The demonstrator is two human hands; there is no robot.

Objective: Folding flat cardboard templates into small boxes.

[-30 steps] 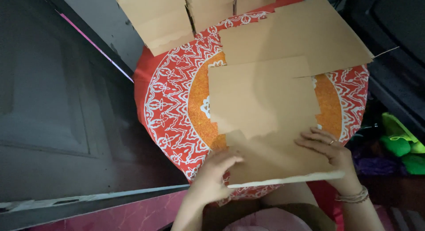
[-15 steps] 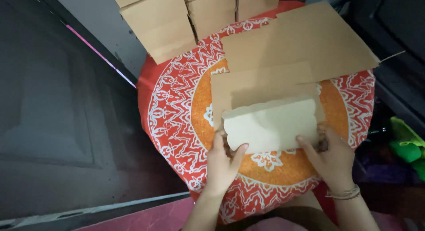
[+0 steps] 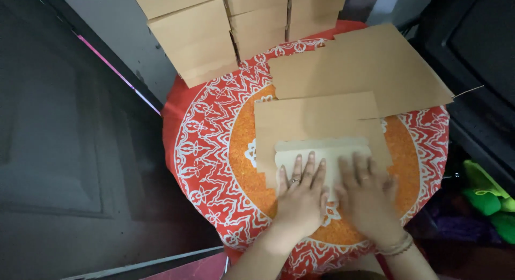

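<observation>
Matt brown cardboard sheet [image 3: 316, 119], paler smooth flap [image 3: 322, 151] folded on it; glossy printed red-orange tabletop [image 3: 209, 146] beneath the sheet; matt cardboard boxes [image 3: 198, 38] beyond

Round red patterned table [image 3: 204, 146] bears flat cardboard sheets [image 3: 365, 65], folded boxes [image 3: 196, 41].

One head view, looking steeply down from above.

The camera sits over the person's own forearms, which enter from the bottom edge, and faces a round red table [image 3: 198, 151] close below. The table fills the middle of the frame. Stacked boxes [image 3: 193, 35] at its far side are cut by the top edge. Dark floor lies left, dark furniture right. No second view shares the scene.
</observation>
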